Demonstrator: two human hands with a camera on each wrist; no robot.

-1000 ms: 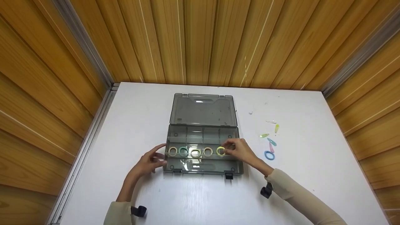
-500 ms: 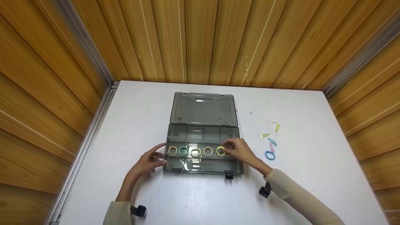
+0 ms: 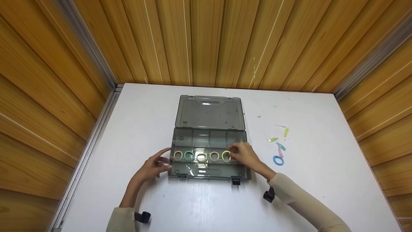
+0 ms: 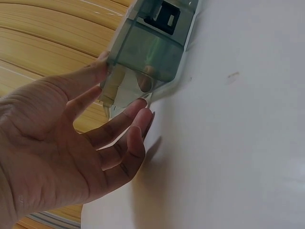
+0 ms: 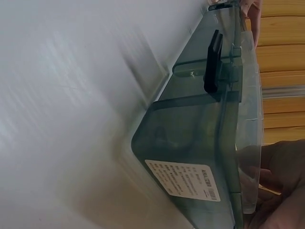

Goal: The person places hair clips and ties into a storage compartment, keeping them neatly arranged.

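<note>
A smoky grey plastic case (image 3: 206, 170) lies with its lid (image 3: 209, 112) folded back. Across it sits a clear tray (image 5: 249, 109), its wall rising above the case's rim in the right wrist view. Several ring-shaped hair ties stand in a row in the tray, among them a green hair tie (image 3: 189, 156) and a tan hair tie (image 3: 178, 156). My right hand (image 3: 246, 156) pinches a yellow hair tie (image 3: 224, 156) at the row's right end. My left hand (image 4: 71, 138) holds the case's left end, thumb at the upper rim and fingertips at the lower corner.
Right of the case lie a blue hair tie (image 3: 278, 160), a teal hair clip (image 3: 281, 146), a pink hair clip (image 3: 280, 152) and more clips in yellow and green. A black latch (image 3: 236, 181) sticks out from the case's front. Wooden panels (image 3: 206, 42) enclose the white table (image 3: 135, 106).
My right hand has shifted slightly left with the yellow hair tie, which now shows more of its ring. The left hand stays at the case's left end.
</note>
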